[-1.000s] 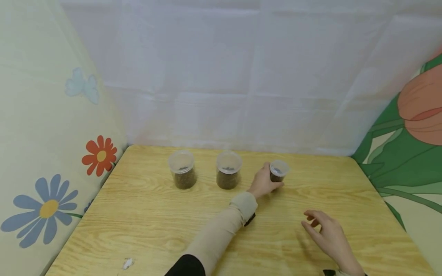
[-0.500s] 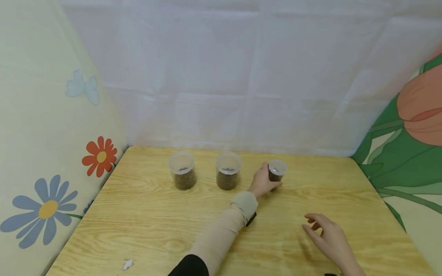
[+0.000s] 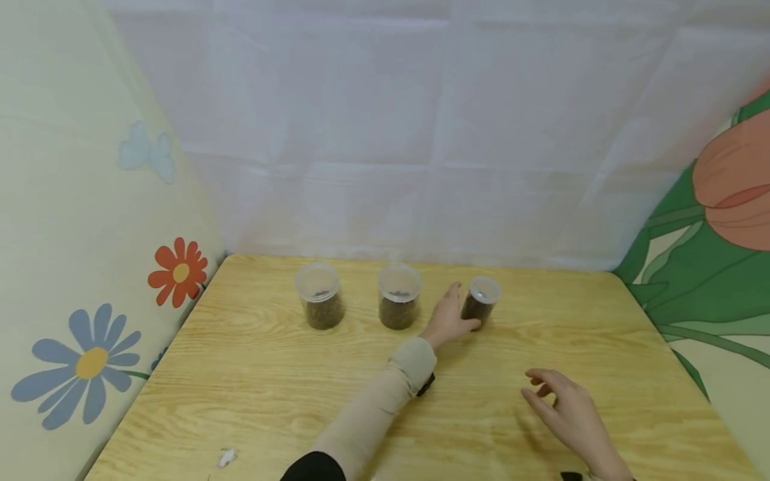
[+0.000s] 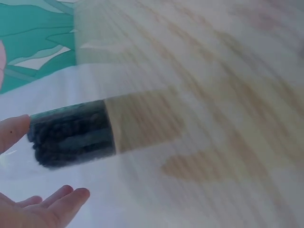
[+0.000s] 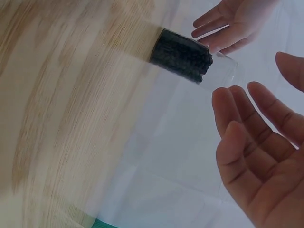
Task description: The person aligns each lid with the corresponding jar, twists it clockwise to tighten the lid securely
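Observation:
A slim clear jar (image 3: 479,307), partly filled with dark grains, stands upright on the right of a row near the table's back. Beside it is my left hand (image 3: 448,317), its fingers spread on the jar's left and the thumb in front. The left wrist view shows a gap between the fingers (image 4: 66,206) and the jar (image 4: 73,135), with the thumb (image 4: 14,133) close to its side. Nearer the front, my right hand (image 3: 571,407) hovers with loosely bent fingers, holding nothing.
Two wider clear jars, the left one (image 3: 323,297) and the middle one (image 3: 399,297), hold brownish grains and stand in the same row. A white cloth (image 3: 409,133) hangs behind the wooden table (image 3: 271,374). Flowered panels flank both sides.
My left hand has loosened from the slim jar and drawn slightly left, showing more of its side. The jar sits a little left of where it was. My right hand has barely moved.

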